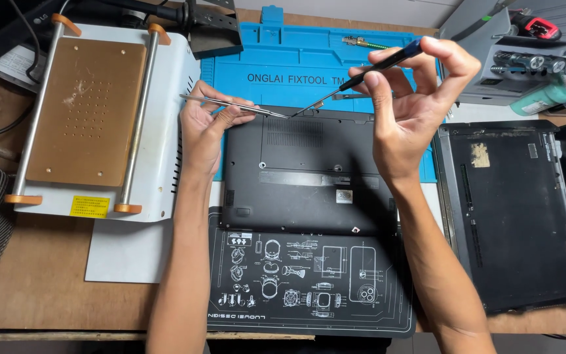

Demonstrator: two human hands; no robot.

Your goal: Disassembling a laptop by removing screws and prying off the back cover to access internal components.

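You have a small yellow rectangular label (90,206) on the white machine's near edge, left; a worn tan sticker (479,155) sits on the right black laptop.

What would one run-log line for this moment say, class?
left hand: holds tweezers | right hand: holds screwdriver | tips meet over rear edge of upturned black laptop | second laptop to the right

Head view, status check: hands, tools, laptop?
Left hand pinching tweezers. Right hand gripping screwdriver. Both tips meet at the far edge of the upturned black laptop. Nothing blocking.
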